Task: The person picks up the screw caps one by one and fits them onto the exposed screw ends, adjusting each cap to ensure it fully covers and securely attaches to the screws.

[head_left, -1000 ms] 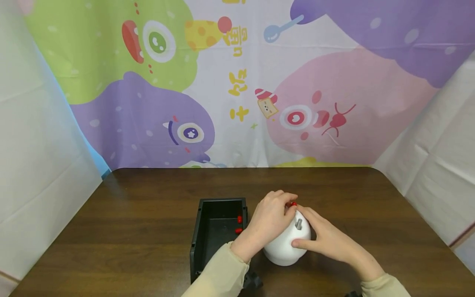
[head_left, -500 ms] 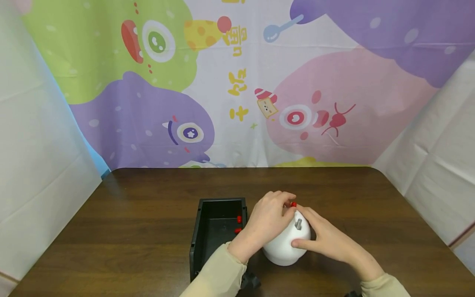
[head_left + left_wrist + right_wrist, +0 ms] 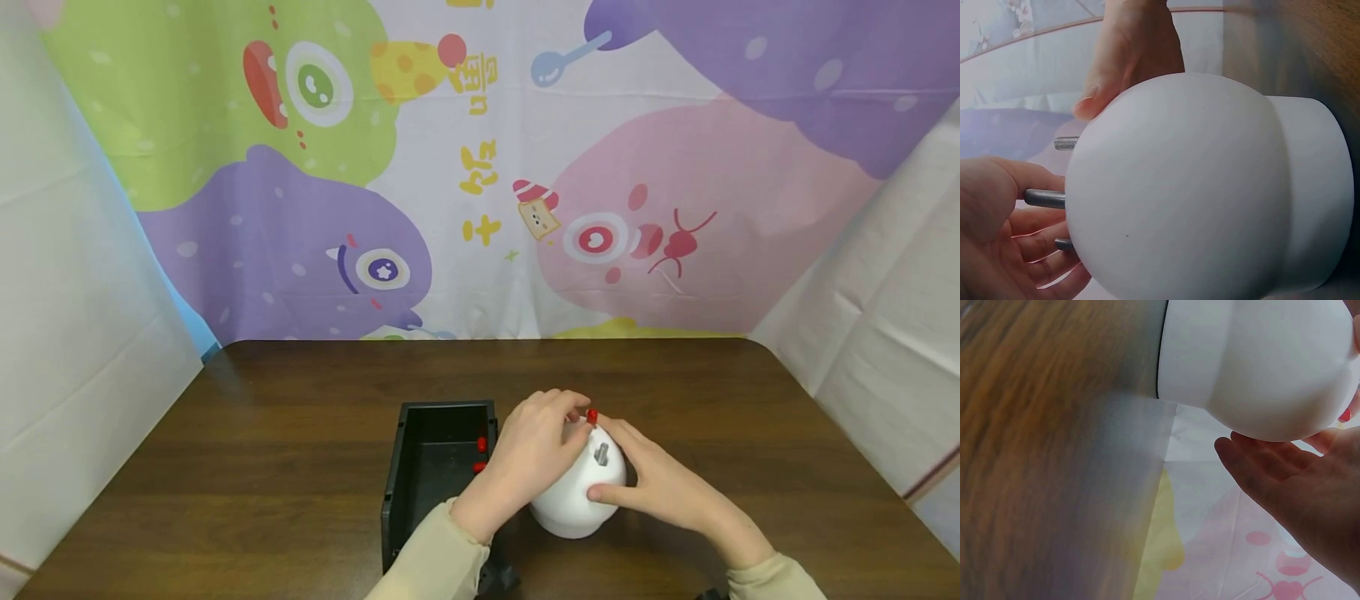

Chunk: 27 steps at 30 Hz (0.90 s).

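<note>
The left hand (image 3: 525,442) reaches over the left of a white round object (image 3: 572,505), drawn back slightly leftward since 0.5 seconds ago; I now see more of the upright red piece (image 3: 592,417) at the object's top. Thumb and fingers are loosely curved, their tips right beside that piece, and I cannot tell whether they pinch it. The right hand (image 3: 663,479) has stayed put: it grips the white round object from the right, thumb on the near side, fingers spread around the far side. That object stands on the brown wooden table (image 3: 262,467), right of centre and just right of a black tray (image 3: 387,500), narrower base down. My head view shows 1 bare metal peg (image 3: 602,454) on it; my left wrist view shows 3. In the tray, 2 red pieces (image 3: 482,444) lie along the right wall. A cartoon-printed cloth (image 3: 337,225) hangs beyond the far edge.
</note>
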Motion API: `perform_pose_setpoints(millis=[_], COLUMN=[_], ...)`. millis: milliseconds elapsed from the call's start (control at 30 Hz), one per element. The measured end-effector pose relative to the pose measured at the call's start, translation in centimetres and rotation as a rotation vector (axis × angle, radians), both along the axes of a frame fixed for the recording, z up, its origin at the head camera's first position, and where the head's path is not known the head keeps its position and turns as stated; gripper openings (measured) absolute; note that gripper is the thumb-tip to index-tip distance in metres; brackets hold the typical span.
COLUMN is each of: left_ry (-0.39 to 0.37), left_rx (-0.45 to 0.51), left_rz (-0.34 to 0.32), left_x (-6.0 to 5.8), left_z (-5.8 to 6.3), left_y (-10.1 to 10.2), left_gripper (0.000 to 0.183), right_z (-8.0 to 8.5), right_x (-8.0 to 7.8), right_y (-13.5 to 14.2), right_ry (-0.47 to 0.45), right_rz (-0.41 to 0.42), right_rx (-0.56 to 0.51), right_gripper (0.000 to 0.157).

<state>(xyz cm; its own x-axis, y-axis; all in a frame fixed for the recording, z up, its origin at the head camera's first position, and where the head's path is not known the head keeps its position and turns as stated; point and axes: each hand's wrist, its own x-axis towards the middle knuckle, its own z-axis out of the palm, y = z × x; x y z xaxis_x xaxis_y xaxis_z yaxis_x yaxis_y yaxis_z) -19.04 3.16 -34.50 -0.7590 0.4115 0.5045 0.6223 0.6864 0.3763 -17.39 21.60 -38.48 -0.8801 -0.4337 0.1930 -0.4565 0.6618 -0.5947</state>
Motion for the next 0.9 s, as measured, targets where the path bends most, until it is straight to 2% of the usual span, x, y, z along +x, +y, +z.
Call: perform_pose_setpoints(millis=[267, 533, 667, 900], left_ry=[0.032, 0.034, 0.013, -0.049], left_rx=[-0.017, -0.033, -0.047, -0.087], left_rz=[-0.008, -0.006, -0.005, -0.013], left_x=[0.2, 0.4, 0.5, 0.6], left_z=[0.1, 0.2, 0.2, 0.5], left_y=[-0.3, -0.6, -0.8, -1.4], left_gripper=[0.022, 0.023, 0.026, 0.033], right_z=[0.0, -0.1, -0.1, -0.1], right_x=[-0.1, -0.1, 0.0, 0.0], right_y=[0.0, 0.0, 0.0, 0.0], right_ry=[-0.002, -0.004, -0.018, 0.011], right_rz=[0.010, -0.005, 0.000, 0.009], right_rx=[-0.007, 0.000, -0.005, 0.011], right_gripper=[0.078, 0.079, 0.077, 0.076])
